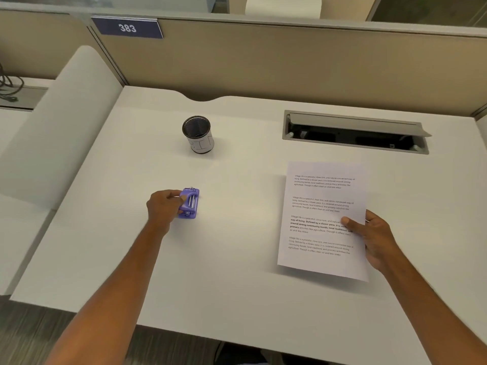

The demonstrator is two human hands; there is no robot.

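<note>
Two hands are engaged, and I take them in order. The left hand (164,209) is curled round the purple hole punch (190,204), fingers and thumb wrapped over its left side, while the punch rests flat on the desk (237,272). The right hand (374,235) pinches the printed sheet (320,206) at its right edge, thumb on the printed face and fingers beneath. The near edge of the sheet appears raised off the desk, judging by the shadow under it. I judge the step in hand to be bringing punch and sheet together so that one edge of the sheet enters the slot of the punch. To do this well, I would hold the punch firmly enough that it cannot slide and turn its slot toward the sheet. I cannot tell from this view which way the slot faces. I would hold the sheet taut and level, feed its edge in squarely until it seats against the back of the slot, and press only once the edge lies parallel to the punch body. The punch lies directly under the left fingers, just right of the palm. The sheet lies well apart from it to the right, with bare desk between. A mesh pen cup (198,134) stands beyond the punch, apart from it, and an open cable tray (353,133) is set into the desk beyond the sheet.
</note>
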